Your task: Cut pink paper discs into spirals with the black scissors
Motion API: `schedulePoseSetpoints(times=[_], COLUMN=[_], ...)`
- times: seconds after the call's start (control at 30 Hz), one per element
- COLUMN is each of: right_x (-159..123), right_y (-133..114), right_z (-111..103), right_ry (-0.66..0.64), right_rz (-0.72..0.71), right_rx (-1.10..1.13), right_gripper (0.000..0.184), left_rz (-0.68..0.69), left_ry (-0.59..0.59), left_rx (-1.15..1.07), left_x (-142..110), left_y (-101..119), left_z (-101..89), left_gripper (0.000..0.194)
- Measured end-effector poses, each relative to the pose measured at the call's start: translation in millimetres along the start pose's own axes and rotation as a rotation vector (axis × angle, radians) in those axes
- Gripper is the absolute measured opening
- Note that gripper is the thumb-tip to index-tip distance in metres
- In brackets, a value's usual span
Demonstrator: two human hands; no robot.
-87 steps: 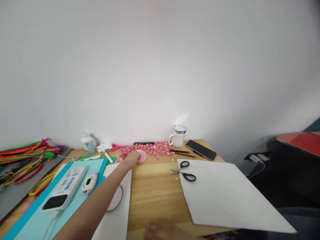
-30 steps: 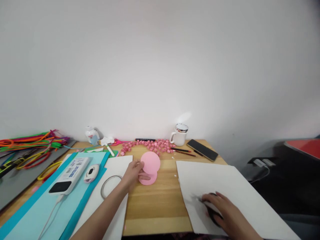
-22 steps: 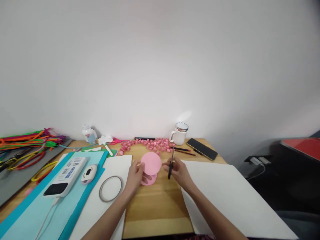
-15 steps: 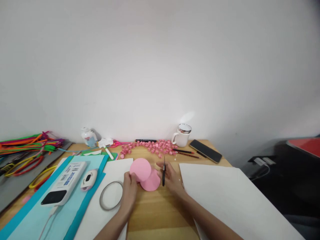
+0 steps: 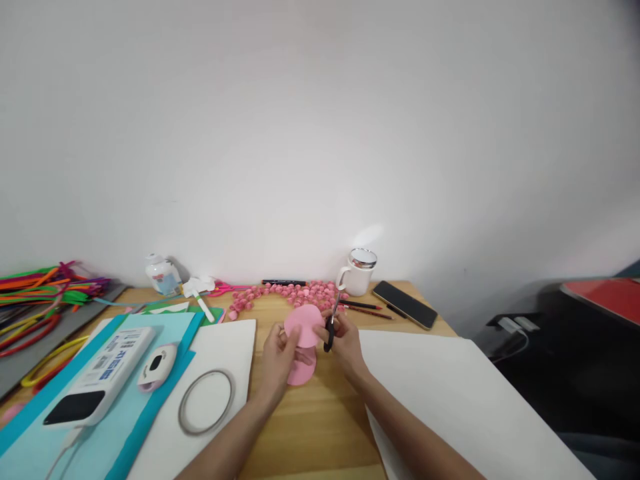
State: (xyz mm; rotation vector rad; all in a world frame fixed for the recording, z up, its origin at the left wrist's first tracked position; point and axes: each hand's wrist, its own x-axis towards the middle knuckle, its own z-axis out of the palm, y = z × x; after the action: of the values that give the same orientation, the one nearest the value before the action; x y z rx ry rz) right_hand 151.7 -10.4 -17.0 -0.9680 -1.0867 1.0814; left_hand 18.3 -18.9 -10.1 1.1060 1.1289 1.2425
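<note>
Between thumb and fingers, my left hand grips a round pink paper disc held up above the table. A second pink paper disc shows below it, partly covered by my left fingers; whether that one is held or lies on the wood, I cannot tell. My right hand is closed around scissors with black handles, their blades pointing up and away. My right fingertips touch the right edge of the upper disc.
Many small pink paper rolls lie along the back, near a white mug, pencils and a phone. Sheets of white board flank the hands. A tape ring and a white power bank are on the left.
My left hand has moved right with the upper disc, and my right fingers have come to its edge. The scissors have tilted to the right. The view has shifted slightly.
</note>
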Motion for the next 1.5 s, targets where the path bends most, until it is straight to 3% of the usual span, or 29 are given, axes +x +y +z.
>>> schedulePoseSetpoints(times=[0.17,0.23,0.33,0.43,0.53,0.73,1.1,1.3,1.5], right_x=[-1.5,-1.4,-2.5,-5.5,-8.4,-11.7,-16.9,-19.6,-20.6], right_y=[9.6,11.0,11.6,11.5,11.4,11.4,14.2,11.6,16.6], right_z=[0.2,-0.7,-0.2,2.7,4.5,0.9,3.8,6.5,5.5], right_ry=[0.015,-0.019,-0.172,-0.33,-0.401,-0.389,-0.373,-0.352,-0.328], right_rz=[-0.007,0.009,0.054,0.041,-0.021,-0.005,0.135,0.127,0.119], right_rx=[0.028,0.056,0.078,0.083,0.075,0.01,0.128,0.137,0.09], right_gripper=[0.03,0.032,0.036,0.035,0.036,0.034,0.03,0.027,0.025], left_rz=[-0.129,-0.075,0.031,0.092,0.142,0.139,0.032,-0.029,-0.067], left_ry=[-0.101,-0.061,0.043,0.063,0.066,0.058,0.048,-0.008,-0.023], left_rx=[0.018,0.059,0.009,0.027,0.053,0.097,0.181,0.107,-0.027], left_x=[7.9,12.1,17.8,19.5,16.7,10.9,12.0,10.7,11.9], left_y=[0.3,5.4,14.1,18.3,16.6,9.3,4.8,3.1,2.2], left_z=[1.2,0.9,0.8,1.3,3.0,5.6,1.9,3.6,5.5], left_gripper=[0.032,0.038,0.04,0.033,0.024,0.028,0.036,0.043,0.036])
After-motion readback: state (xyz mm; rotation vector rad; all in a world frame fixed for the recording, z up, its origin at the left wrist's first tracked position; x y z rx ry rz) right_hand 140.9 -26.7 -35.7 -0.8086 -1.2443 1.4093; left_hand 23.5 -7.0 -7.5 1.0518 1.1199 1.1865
